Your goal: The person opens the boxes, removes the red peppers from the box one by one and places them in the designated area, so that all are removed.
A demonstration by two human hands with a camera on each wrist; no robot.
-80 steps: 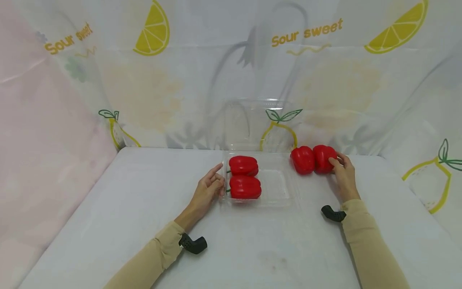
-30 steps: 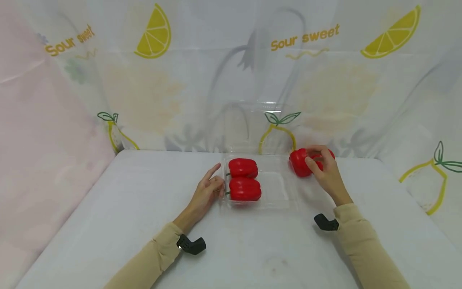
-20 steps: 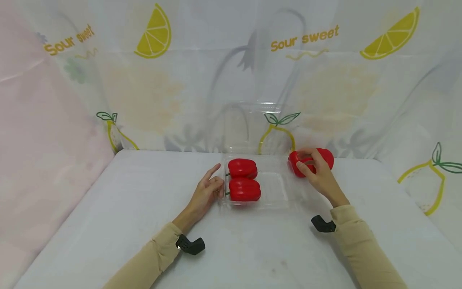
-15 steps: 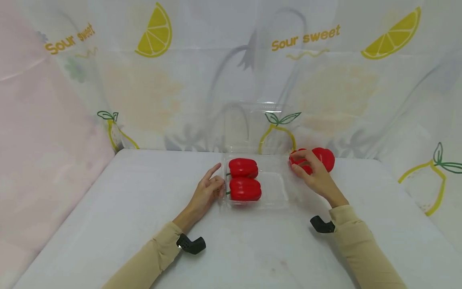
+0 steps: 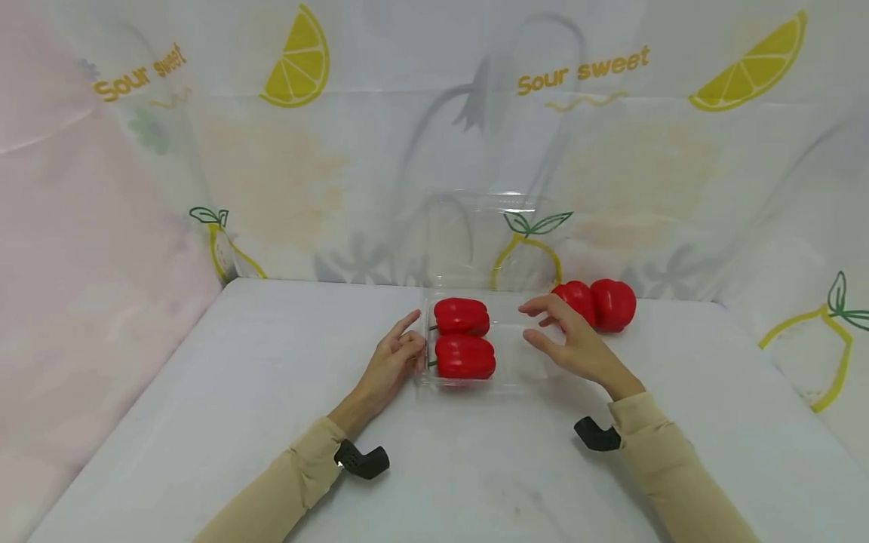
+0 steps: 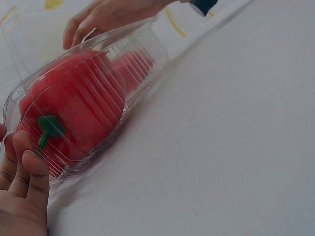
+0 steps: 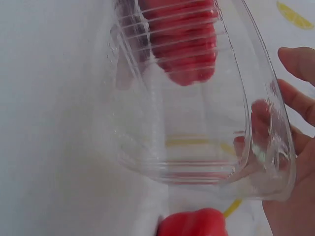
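Note:
A clear plastic clamshell box (image 5: pixel 511 362) holds two red bell peppers, the rear one (image 5: pixel 462 315) and the front one (image 5: pixel 465 357), in its left half. Its transparent lid (image 5: pixel 448 245) stands raised at the back. My left hand (image 5: pixel 388 368) rests its fingertips against the box's left end, index finger extended; in the left wrist view they touch the wall beside a green stem (image 6: pixel 49 129). My right hand (image 5: pixel 573 343) hovers over the box's right side, thumb and fingers spread with nothing between them. Behind it are two more red bell peppers, one partly hidden (image 5: pixel 580 300) and one fully visible (image 5: pixel 614 305).
A white cloth covers the table (image 5: pixel 271 362). Close behind the box and the loose peppers hangs a printed curtain (image 5: pixel 380 181) with lemon pictures, and a pinkish side (image 5: pixel 81 302) closes off the left.
My right hand has left the far-right pepper, passed over the one beside it and come left to the box's right side. The left hand and the peppers have hardly moved.

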